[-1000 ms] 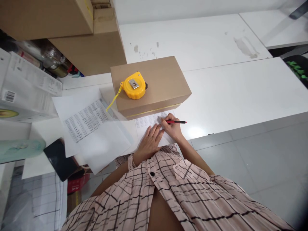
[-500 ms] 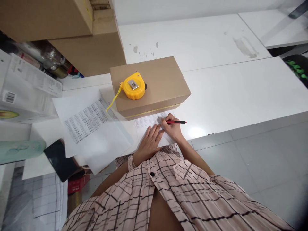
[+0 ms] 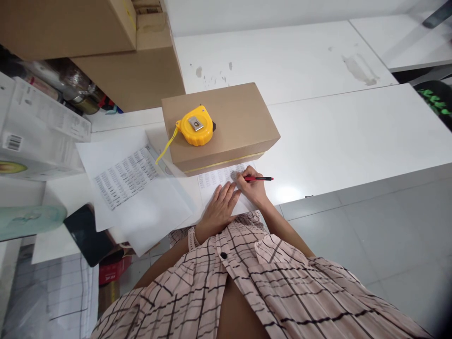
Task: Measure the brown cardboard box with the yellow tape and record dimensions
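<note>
My right hand (image 3: 253, 188) grips a red pen (image 3: 259, 179) with its tip on a printed sheet (image 3: 219, 178) at the near edge of the white table (image 3: 335, 132). Flat on that same sheet, fingers stretched out, lies my left hand (image 3: 221, 207), holding it down. Just beyond the sheet stands a closed brown cardboard box (image 3: 226, 125), and a yellow tape measure (image 3: 195, 125) rests on its lid with a short length of tape hanging off the left side.
More printed sheets (image 3: 130, 183) lie to the left, beside a black phone (image 3: 86, 235) and a white printed carton (image 3: 38, 132). Large cardboard boxes (image 3: 106, 47) are stacked at the back left. A grey tiled floor (image 3: 370, 235) lies to the right.
</note>
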### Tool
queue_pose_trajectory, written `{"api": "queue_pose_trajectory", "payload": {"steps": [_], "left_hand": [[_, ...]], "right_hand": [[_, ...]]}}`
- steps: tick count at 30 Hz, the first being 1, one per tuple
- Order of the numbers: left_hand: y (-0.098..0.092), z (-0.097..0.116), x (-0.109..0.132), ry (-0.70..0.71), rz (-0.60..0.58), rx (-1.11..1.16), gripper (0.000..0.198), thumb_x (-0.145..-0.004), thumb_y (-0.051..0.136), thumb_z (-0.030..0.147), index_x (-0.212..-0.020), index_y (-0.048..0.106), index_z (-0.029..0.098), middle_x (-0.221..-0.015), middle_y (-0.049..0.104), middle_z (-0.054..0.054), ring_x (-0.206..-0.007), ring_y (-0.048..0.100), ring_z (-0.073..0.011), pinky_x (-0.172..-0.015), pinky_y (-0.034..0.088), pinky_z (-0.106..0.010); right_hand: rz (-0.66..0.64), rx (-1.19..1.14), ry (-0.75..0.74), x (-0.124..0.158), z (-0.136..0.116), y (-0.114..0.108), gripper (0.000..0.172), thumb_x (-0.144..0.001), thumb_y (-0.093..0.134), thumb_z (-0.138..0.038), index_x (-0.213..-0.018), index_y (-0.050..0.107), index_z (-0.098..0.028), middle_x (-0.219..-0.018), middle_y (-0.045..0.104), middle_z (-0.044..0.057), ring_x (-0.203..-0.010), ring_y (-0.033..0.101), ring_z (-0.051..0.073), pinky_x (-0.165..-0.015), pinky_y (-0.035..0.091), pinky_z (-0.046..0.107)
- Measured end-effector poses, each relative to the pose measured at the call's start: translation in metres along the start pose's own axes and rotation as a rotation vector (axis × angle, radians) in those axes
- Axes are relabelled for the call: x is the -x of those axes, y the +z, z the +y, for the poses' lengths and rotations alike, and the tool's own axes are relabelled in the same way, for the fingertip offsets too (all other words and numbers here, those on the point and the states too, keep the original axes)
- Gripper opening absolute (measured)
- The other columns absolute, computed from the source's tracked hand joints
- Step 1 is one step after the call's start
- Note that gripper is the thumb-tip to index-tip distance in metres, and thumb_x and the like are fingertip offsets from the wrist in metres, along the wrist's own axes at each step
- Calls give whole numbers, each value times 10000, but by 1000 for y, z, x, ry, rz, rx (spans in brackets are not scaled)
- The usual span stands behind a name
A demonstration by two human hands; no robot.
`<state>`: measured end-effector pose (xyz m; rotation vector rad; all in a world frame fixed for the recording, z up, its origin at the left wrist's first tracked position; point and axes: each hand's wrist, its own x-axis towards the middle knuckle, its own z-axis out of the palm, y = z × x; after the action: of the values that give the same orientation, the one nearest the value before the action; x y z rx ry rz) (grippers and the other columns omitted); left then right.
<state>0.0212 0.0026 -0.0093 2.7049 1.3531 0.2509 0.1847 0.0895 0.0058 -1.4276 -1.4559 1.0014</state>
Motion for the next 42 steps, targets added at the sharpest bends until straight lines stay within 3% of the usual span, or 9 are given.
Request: {"api": "queue_pose_trajectory", "payload": {"steps": [42], "left_hand": [[-4,-1,0,-4,-29,25,731,-1056,417,559,-1580,362,52,-1689,302,-248,-1602,222,-374,-1291,224,-584]], "right_hand": [[35,7,-4,-1,-3,1,308,-818,641,-331,-633,410,-245,-542,433,-73,-533,380,103,-541,326,266]]}}
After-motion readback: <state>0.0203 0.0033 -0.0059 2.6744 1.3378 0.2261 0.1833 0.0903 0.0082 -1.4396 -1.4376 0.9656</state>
